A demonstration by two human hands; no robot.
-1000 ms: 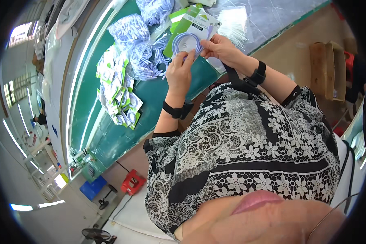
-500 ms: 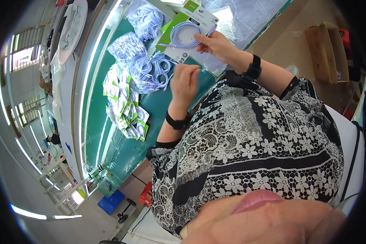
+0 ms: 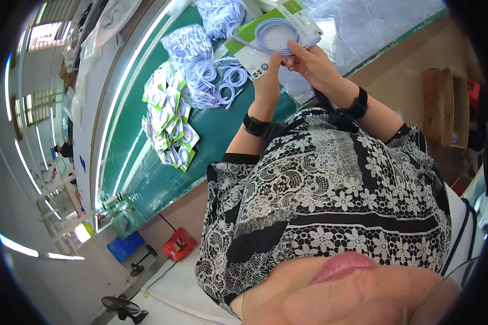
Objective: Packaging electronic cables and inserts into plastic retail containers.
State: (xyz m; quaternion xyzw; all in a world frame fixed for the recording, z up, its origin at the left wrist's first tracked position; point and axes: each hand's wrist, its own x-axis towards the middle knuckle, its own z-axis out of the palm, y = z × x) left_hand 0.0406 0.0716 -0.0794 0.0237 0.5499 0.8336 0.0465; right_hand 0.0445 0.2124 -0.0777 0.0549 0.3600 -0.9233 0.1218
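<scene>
A coiled lilac cable (image 3: pixel 259 41) lies on a green and white packaging card (image 3: pixel 250 57) at the top middle. My right hand (image 3: pixel 315 66) is closed on the right part of both, its thumb on the coil and its fingers mostly under the card. From below, my left hand (image 3: pixel 268 86) grips the card's lower edge. Its thumb points up beside the coil and its other fingers are largely hidden behind the card. To the left, several loose coiled cables (image 3: pixel 232 81) lie by a clear bag of lilac cables (image 3: pixel 200 81).
A heap of carded cables (image 3: pixel 171 122) lies on the green table mat (image 3: pixel 162 189). Two more bags of cables (image 3: pixel 187 44) stand behind. A clear plastic sheet (image 3: pixel 374 24) covers the table at the right. An open cardboard box (image 3: pixel 439 105) is on the floor.
My left hand has come up and right from beside the card to grip its lower edge. The card and my right hand sit farther right in view, which has also shifted.
</scene>
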